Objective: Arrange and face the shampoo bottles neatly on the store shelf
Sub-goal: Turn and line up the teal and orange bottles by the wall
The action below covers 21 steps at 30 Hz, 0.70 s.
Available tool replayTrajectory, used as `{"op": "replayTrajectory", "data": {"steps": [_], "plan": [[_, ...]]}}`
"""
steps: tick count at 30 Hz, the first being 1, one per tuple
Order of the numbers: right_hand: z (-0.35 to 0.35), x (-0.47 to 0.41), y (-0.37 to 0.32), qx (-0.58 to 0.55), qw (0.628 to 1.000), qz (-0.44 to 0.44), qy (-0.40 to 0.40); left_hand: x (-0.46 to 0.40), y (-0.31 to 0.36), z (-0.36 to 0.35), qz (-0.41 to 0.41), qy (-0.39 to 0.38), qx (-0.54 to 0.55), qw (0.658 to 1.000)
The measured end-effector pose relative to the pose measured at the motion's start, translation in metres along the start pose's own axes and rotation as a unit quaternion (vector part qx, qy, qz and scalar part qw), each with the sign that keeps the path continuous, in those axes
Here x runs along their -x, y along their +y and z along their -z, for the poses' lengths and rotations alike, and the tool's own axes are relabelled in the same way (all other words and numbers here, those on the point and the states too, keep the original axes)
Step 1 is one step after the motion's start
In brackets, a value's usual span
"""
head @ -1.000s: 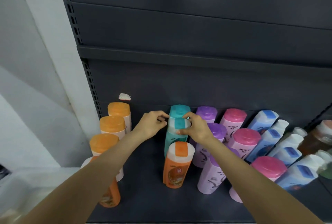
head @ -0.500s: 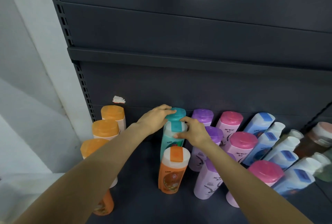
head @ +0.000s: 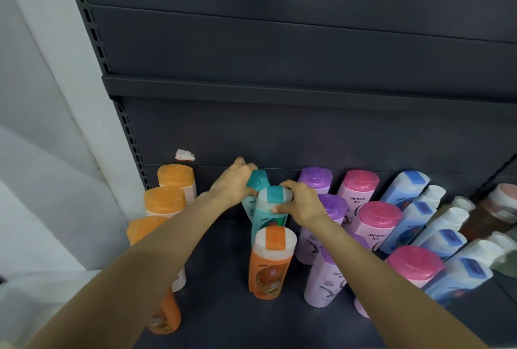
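Two teal shampoo bottles stand one behind the other in the middle of the dark shelf (head: 218, 306). My left hand (head: 233, 185) grips the teal cap of the rear teal bottle (head: 258, 179), which tilts. My right hand (head: 300, 203) holds the top of the front teal bottle (head: 270, 214), whose white cap carries a teal strip. An orange bottle with a white cap (head: 270, 262) stands just in front of them. My forearms hide part of the orange and purple rows.
A row of orange-capped bottles (head: 165, 200) runs along the left. To the right stand rows of purple bottles (head: 331, 208), pink-capped bottles (head: 379, 215) and blue-and-white bottles (head: 419, 208). Brown bottles (head: 500, 208) sit at the far right. A white wall lies left of the shelf upright.
My left hand moved from beside the teal bottles onto the rear bottle's cap, and that bottle now tilts. My right hand stayed on the front teal bottle.
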State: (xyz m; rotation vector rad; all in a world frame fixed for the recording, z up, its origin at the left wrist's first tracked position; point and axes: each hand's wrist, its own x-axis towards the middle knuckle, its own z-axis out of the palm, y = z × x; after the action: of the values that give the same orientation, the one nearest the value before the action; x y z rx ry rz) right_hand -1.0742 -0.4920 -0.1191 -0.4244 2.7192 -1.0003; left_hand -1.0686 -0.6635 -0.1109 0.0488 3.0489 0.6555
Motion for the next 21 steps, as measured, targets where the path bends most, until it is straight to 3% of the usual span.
{"op": "replayTrajectory", "data": {"steps": [6, 10, 16, 19, 21], "plan": [[-0.002, 0.012, -0.011, 0.060, 0.998, -0.001, 0.006, 0.025, -0.003, 0.010, 0.020, 0.047, -0.006, 0.999], [0.004, 0.022, -0.027, 0.083, 0.995, 0.044, 0.024, 0.058, -0.009, 0.038, 0.029, 0.132, 0.026, 0.990], [0.004, 0.031, -0.064, -0.041, 0.995, 0.070, 0.056, 0.117, -0.003, 0.091, -0.010, 0.258, 0.078, 0.963], [0.000, 0.032, -0.080, -0.108, 0.992, 0.020, 0.067, 0.143, -0.005, 0.109, -0.029, 0.322, 0.116, 0.939], [-0.003, 0.035, -0.087, -0.213, 0.974, -0.031, 0.067, 0.159, -0.009, 0.120, -0.035, 0.363, 0.153, 0.919]]}}
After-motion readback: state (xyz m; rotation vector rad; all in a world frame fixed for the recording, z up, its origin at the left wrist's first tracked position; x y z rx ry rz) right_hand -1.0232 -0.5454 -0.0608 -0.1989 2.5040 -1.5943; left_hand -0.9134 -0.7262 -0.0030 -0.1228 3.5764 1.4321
